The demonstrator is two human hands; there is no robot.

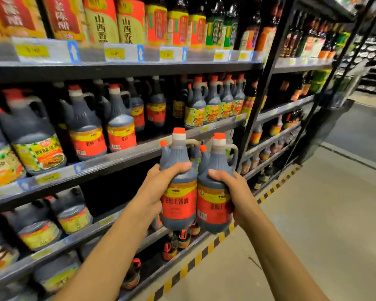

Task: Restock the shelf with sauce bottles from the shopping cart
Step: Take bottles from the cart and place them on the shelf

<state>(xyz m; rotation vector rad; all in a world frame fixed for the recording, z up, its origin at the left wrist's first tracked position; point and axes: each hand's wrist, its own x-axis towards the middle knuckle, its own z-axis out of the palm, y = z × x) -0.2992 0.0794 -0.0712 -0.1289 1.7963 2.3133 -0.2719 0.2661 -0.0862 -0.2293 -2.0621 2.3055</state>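
Your left hand (161,187) and right hand (232,192) each grip a soy sauce bottle (178,192); the touching bottles could knock and slip.

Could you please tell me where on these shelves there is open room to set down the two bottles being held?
A dark gap sits under the middle shelf, left of the held bottles and right of the yellow-label jugs. The middle shelf itself is crowded with jugs.

Price tags (33,51) blurred, perhaps unreadable; left jugs (0,161) cropped.
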